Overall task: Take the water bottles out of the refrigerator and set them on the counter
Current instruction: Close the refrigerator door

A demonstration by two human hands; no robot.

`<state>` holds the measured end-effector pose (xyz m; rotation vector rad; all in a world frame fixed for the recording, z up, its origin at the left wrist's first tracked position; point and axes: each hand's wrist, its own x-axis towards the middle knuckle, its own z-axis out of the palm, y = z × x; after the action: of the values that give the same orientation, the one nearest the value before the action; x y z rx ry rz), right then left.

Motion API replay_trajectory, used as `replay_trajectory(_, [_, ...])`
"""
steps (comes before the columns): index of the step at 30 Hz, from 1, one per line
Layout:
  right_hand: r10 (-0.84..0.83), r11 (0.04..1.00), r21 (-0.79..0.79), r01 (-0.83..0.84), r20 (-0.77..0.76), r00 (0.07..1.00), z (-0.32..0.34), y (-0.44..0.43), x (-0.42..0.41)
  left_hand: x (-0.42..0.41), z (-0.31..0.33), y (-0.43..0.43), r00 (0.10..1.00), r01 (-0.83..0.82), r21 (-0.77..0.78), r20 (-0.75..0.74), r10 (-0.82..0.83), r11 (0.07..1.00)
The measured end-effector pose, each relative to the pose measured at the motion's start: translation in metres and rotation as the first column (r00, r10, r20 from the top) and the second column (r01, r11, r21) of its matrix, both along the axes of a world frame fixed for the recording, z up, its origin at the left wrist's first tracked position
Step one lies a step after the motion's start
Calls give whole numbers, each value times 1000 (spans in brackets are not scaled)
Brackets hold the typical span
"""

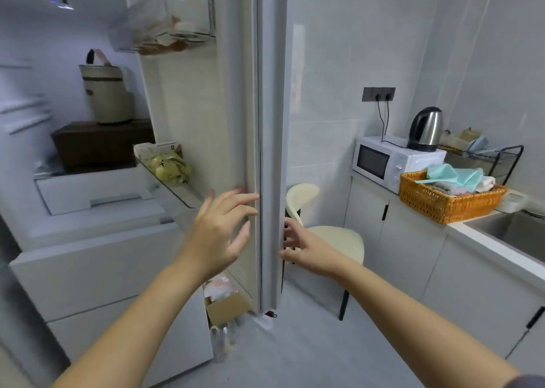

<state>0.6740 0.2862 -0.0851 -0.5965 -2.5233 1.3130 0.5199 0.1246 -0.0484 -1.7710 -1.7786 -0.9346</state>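
Note:
The refrigerator stands open, its door swung out edge-on in front of me. My left hand is spread with straight fingers, the fingertips touching the inner edge of the door. My right hand reaches to the door's outer edge, its fingertips partly hidden behind it. Clear plastic bottles show blurred in the lowest door shelf, beside a cardboard box. The white counter runs along the right wall.
Inside the fridge sit a beige pot on a dark box, and white drawers. A cream chair stands behind the door. On the counter are a microwave, a kettle, an orange basket and a sink.

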Motion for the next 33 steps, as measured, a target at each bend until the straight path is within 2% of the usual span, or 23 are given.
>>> replay_trajectory(6, [126, 991, -39, -127, -27, 992, -2, -34, -20, -7, 1, -61, 996, -79, 84, 54, 74, 993])
replay_trajectory(9, [182, 983, 12, -182, -32, 983, 10, -51, -39, -12, 6, -88, 985, -143, 134, 120, 127, 981])
replay_trajectory(15, [254, 966, 95, -242, -142, 957, 35, -93, -96, -43, 22, -132, 960, -254, 239, 181, 215, 937])
replay_trajectory(21, [327, 940, 176, -292, -227, 917, 42, -146, -158, -82, 40, -171, 948, -258, 257, 255, 192, 931])
replay_trajectory(30, [328, 922, 269, -278, -160, 931, 44, -208, -240, -161, 39, -228, 910, -312, 275, 361, 203, 909])
replay_trajectory(33, [284, 919, 325, -223, -154, 946, 46, -214, -262, -186, 38, -241, 896, -323, 288, 400, 193, 902])
